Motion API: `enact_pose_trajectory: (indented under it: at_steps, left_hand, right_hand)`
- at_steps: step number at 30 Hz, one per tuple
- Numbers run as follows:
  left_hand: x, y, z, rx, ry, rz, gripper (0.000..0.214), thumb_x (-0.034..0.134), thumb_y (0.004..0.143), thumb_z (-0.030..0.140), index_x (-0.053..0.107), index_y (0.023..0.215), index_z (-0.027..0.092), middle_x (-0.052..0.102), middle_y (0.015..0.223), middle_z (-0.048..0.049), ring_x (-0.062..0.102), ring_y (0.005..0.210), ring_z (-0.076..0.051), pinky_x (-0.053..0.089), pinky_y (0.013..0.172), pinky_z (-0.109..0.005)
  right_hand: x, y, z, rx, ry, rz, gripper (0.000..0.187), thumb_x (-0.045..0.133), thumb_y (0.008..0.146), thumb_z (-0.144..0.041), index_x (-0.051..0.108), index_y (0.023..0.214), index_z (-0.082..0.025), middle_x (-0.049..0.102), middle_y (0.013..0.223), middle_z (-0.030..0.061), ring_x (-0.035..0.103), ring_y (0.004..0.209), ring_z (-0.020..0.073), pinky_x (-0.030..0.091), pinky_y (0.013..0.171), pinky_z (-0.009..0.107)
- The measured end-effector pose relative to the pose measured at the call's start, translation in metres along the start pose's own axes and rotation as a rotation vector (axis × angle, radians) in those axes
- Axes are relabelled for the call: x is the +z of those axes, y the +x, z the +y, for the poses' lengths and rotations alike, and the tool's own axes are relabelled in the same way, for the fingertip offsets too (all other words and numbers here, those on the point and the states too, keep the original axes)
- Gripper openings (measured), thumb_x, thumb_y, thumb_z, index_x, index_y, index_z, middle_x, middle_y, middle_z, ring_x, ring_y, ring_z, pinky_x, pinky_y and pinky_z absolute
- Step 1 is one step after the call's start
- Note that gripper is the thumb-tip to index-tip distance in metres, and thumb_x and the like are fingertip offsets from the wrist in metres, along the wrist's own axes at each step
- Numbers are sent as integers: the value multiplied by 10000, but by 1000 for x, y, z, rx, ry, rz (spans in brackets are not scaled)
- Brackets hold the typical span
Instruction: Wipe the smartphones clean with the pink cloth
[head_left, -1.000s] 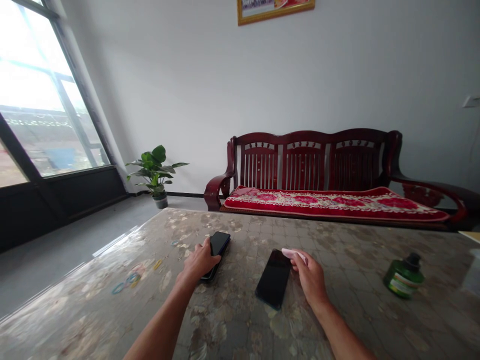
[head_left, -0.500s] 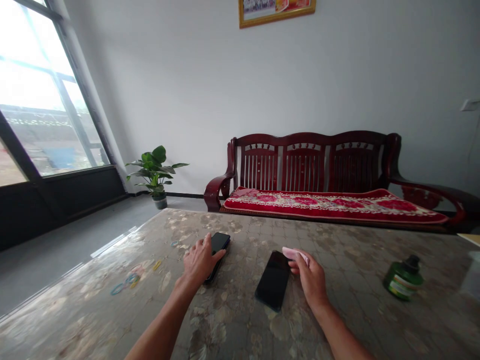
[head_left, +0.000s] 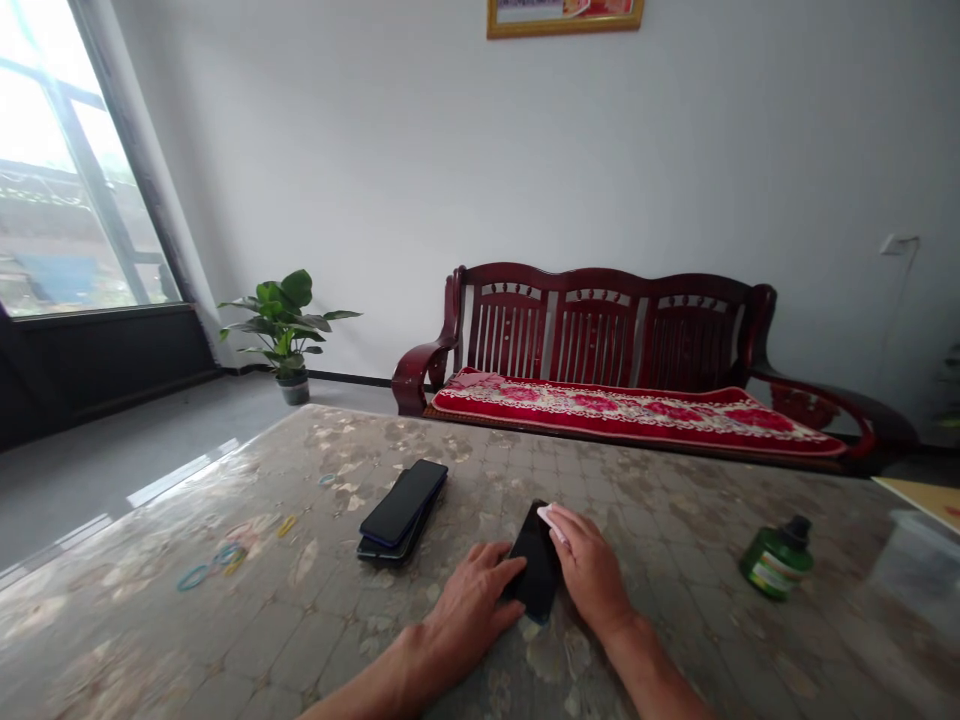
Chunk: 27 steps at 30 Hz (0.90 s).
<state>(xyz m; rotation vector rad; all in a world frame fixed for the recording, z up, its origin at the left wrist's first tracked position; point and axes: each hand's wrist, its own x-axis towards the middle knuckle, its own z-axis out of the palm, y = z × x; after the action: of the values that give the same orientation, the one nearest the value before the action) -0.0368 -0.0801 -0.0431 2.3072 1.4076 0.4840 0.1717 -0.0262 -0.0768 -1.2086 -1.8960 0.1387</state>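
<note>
A black phone [head_left: 534,572] lies flat on the patterned table [head_left: 315,620], between my two hands. My left hand [head_left: 471,606] rests on the phone's left edge with its fingers laid flat and holds it in place. My right hand [head_left: 589,570] is closed on a small pink cloth [head_left: 549,518] and presses it against the phone's upper right part. A stack of dark phones [head_left: 403,508] lies to the left, apart from both hands.
A green bottle with a black cap [head_left: 777,559] stands at the right. A clear plastic box [head_left: 911,570] sits further right. Several coloured rubber bands [head_left: 217,558] lie at the left. Behind the table are a red wooden bench [head_left: 622,360] and a potted plant [head_left: 283,325].
My left hand left the stack of phones and moved right onto the single black phone. My right hand brought the pink cloth onto that phone. The view shifted to the right.
</note>
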Motion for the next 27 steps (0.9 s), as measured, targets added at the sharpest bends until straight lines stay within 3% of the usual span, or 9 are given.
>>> enact_pose_trajectory:
  at_steps: [6, 11, 16, 22, 27]
  left_hand:
    - [8, 0, 2, 76, 4, -1, 400, 636, 856, 211, 636, 1251, 267, 524, 1400, -54, 497, 1219, -258, 394, 1072, -378]
    - [7, 0, 5, 171, 60, -26, 279, 612, 889, 228, 645, 1165, 251, 544, 1364, -49, 526, 1157, -258, 429, 1029, -368]
    - [1, 3, 6, 225, 116, -61, 213, 571, 929, 219, 640, 1129, 248, 601, 1257, -30, 557, 1093, -233, 449, 988, -331]
    - [3, 5, 3, 256, 142, -46, 158, 544, 960, 267, 640, 1080, 234, 612, 1213, -35, 569, 1055, -221, 458, 942, -312]
    - [3, 5, 4, 271, 109, -52, 145, 531, 968, 284, 636, 1053, 234, 610, 1206, -37, 566, 1053, -210, 446, 936, -299]
  right_hand:
    - [-2, -8, -18, -84, -285, -156, 413, 424, 910, -140, 637, 1259, -194, 648, 1277, 70, 535, 1239, 236, 418, 1086, 425]
    - [-3, -7, -25, -90, -389, -255, 432, 416, 925, -159, 582, 1323, -180, 600, 1347, 88, 540, 1243, 231, 380, 1109, 447]
    - [-2, 10, -23, -52, -440, -339, 455, 408, 919, -142, 557, 1349, -160, 582, 1371, 97, 530, 1261, 233, 379, 1103, 440]
    - [4, 29, -20, -55, -468, -375, 447, 424, 909, -142, 571, 1331, -149, 592, 1358, 108, 547, 1243, 243, 391, 1089, 437]
    - [4, 13, -21, -111, -456, -341, 477, 414, 899, -129, 551, 1355, -166, 582, 1372, 99, 537, 1258, 232, 399, 1089, 425]
